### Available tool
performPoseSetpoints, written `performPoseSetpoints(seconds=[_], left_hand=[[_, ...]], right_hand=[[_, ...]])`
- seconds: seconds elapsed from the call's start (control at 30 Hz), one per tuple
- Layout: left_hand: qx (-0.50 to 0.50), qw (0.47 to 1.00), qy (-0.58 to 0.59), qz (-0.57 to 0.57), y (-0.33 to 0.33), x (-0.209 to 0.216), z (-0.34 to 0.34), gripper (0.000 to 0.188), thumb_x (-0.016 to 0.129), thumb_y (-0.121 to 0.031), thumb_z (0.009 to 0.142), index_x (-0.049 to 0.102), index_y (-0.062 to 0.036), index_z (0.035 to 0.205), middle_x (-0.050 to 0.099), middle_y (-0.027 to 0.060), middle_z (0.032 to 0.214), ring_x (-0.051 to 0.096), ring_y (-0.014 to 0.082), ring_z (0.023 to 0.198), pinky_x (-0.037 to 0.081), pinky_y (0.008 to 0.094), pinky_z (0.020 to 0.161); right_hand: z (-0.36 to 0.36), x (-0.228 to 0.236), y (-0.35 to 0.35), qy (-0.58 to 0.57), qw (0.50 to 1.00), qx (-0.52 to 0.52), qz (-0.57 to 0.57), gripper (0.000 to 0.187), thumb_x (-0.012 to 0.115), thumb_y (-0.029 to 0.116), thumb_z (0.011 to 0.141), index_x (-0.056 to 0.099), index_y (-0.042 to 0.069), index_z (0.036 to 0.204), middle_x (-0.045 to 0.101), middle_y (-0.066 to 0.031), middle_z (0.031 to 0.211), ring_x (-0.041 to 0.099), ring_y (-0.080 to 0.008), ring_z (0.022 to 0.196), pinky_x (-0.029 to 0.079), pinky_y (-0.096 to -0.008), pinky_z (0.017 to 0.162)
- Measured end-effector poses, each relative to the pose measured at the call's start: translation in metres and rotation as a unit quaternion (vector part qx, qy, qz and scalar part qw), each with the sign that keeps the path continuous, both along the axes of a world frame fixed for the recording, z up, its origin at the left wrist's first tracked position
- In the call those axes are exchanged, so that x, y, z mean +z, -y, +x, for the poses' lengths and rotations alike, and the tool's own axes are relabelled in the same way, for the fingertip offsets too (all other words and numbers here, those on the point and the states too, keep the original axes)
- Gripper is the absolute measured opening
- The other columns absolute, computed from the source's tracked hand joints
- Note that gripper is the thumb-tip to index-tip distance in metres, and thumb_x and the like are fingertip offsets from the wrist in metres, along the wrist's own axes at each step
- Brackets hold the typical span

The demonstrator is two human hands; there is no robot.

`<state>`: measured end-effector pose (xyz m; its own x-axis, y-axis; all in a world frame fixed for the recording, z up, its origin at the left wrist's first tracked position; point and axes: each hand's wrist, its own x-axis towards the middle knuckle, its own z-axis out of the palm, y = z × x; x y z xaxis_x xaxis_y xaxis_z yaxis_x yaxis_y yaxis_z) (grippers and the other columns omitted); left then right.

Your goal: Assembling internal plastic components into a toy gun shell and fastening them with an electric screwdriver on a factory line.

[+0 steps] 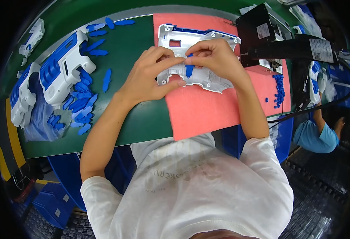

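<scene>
A white plastic housing shell [202, 76] with blue edging lies inner side up in front of me. My right hand [217, 59] is closed in a pinch at the upper end of a narrow blue plastic piece [189, 71], which rests against the inside of the shell. My left hand [151, 71] grips the shell's left side, its thumb at the lower edge. The left index fingertip reaches in beside the blue piece, close to the right fingertips. What lies just under the fingertips is hidden.
A pink mat [207, 115] covers part of the green table [143, 123]. Loose blue pieces [81, 99] and white-and-blue housings [65, 67] lie at left. Small blue parts [279, 91] sit at right, below a black power tool [290, 49]. Another person's arm [320, 119] shows far right.
</scene>
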<state>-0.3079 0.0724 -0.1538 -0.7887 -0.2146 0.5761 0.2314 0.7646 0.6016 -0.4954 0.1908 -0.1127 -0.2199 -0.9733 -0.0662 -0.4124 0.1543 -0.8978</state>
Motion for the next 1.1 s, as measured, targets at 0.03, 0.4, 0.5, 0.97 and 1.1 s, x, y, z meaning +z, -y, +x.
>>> performPoseSetpoints(seconds=[0.03, 0.4, 0.5, 0.97, 1.1], left_hand=[[0.003, 1.000, 0.014, -0.016, 0.000, 0.002, 0.000, 0.042, 0.077, -0.022, 0.068, 0.067, -0.0088, 0.107, 0.058, 0.0080, 0.096, 0.053, 0.0250, 0.083, 0.044, 0.0343, 0.077], [-0.018, 0.988, 0.067, -0.137, -0.009, 0.010, 0.004, 0.044, 0.077, -0.021, 0.063, 0.070, -0.0138, 0.106, 0.054, 0.0098, 0.110, 0.051, 0.0285, 0.094, 0.045, 0.0381, 0.084], [-0.015, 0.987, 0.081, -0.135, -0.007, 0.008, -0.003, 0.039, 0.076, -0.024, 0.066, 0.070, -0.0168, 0.104, 0.056, 0.0105, 0.111, 0.050, 0.0299, 0.104, 0.042, 0.0392, 0.088], [-0.019, 0.989, 0.067, -0.130, -0.022, -0.003, -0.018, 0.041, 0.078, -0.016, 0.062, 0.071, -0.0141, 0.102, 0.055, 0.0114, 0.124, 0.050, 0.0317, 0.118, 0.041, 0.0426, 0.095], [0.019, 0.983, 0.107, -0.151, -0.012, -0.004, 0.001, 0.041, 0.077, -0.019, 0.065, 0.070, -0.0156, 0.105, 0.055, 0.0096, 0.129, 0.048, 0.0323, 0.122, 0.037, 0.0475, 0.097]], right_hand=[[0.000, -0.002, 0.000, -0.045, 0.999, -0.005, -0.010, 0.015, 0.076, 0.003, 0.076, 0.070, -0.001, 0.089, 0.064, -0.0038, 0.075, 0.060, -0.0067, 0.065, 0.048, -0.0184, 0.058], [0.014, 0.000, -0.009, -0.212, 0.970, -0.036, -0.114, 0.020, 0.077, 0.008, 0.075, 0.070, 0.001, 0.093, 0.064, -0.0063, 0.082, 0.060, -0.0092, 0.066, 0.048, -0.0229, 0.060], [0.047, 0.038, -0.023, -0.025, 0.924, -0.150, -0.351, 0.023, 0.070, 0.006, 0.082, 0.066, -0.001, 0.104, 0.067, -0.0093, 0.088, 0.062, -0.0114, 0.069, 0.051, -0.0248, 0.063], [0.091, 0.156, -0.203, 0.342, 0.910, -0.190, -0.137, 0.046, 0.060, 0.007, 0.079, 0.052, 0.004, 0.124, 0.058, -0.0125, 0.119, 0.060, -0.0200, 0.095, 0.047, -0.0286, 0.078], [0.049, 0.179, -0.327, 0.228, 0.964, -0.133, -0.023, 0.055, 0.061, 0.009, 0.077, 0.048, 0.007, 0.130, 0.056, -0.0134, 0.125, 0.059, -0.0228, 0.101, 0.045, -0.0308, 0.083]])
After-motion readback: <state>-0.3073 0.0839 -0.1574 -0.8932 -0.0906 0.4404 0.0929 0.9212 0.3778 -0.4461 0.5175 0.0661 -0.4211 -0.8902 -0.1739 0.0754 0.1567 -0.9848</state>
